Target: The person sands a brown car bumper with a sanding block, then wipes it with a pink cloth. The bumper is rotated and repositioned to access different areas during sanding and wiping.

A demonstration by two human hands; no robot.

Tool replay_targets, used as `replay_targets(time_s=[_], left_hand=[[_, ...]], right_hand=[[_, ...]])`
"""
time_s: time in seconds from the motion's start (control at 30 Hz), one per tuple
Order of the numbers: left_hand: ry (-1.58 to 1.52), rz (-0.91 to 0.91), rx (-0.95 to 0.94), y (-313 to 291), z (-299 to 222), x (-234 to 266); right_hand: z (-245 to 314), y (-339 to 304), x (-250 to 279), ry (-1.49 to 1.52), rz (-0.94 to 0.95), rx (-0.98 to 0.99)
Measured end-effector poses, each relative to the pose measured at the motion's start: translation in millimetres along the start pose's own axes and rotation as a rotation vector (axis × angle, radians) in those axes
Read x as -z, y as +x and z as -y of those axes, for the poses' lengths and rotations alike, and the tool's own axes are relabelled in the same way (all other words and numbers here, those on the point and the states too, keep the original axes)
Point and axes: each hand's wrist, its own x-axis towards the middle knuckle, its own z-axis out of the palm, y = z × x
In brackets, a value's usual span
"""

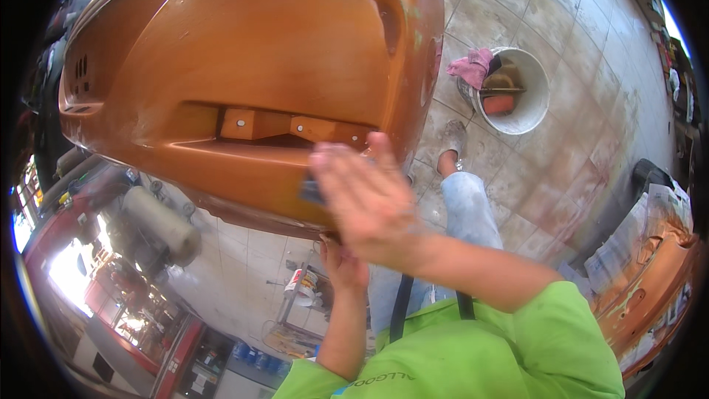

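Observation:
A large orange car bumper (273, 52) fills the upper left, with a long slot near its front edge. My right hand (365, 203) lies across the surface by the slot's right end, fingers long and pressed together, slightly smeared by motion. From beneath its fingers shows a dark grey piece (312, 191), probably a sanding pad, flat against the orange surface. Below it, my left hand (344, 262) takes hold of the bumper's lower edge; its fingertips are partly hidden there. The paint around the right hand looks wet or dull.
A white bucket (545, 92) stands on the tiled floor at right, with a pink cloth (470, 67) over its rim and a red block (498, 105) inside. Another orange panel (642, 292) lies at far right beside paper sheets. A beige cylinder (159, 225) lies at left.

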Motion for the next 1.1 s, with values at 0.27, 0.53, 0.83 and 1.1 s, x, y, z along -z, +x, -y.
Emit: replay_targets(time_s=[0.27,0.53,0.83,1.1], left_hand=[[0.652,0.021,-0.080,-3,11,35],[0.017,0.011,-0.059,0,-5,-5],[0.244,-0.028,0.018,1,4,10],[-0.002,0.069,-0.026,-3,-9,10]], right_hand=[[28,42,-23,0.127,-0.077,-0.094],[-50,-31,35,-0.247,0.177,0.194],[22,-15,-18,0.183,0.013,-0.197],[-71,-40,4,-0.163,0.076,0.227]])
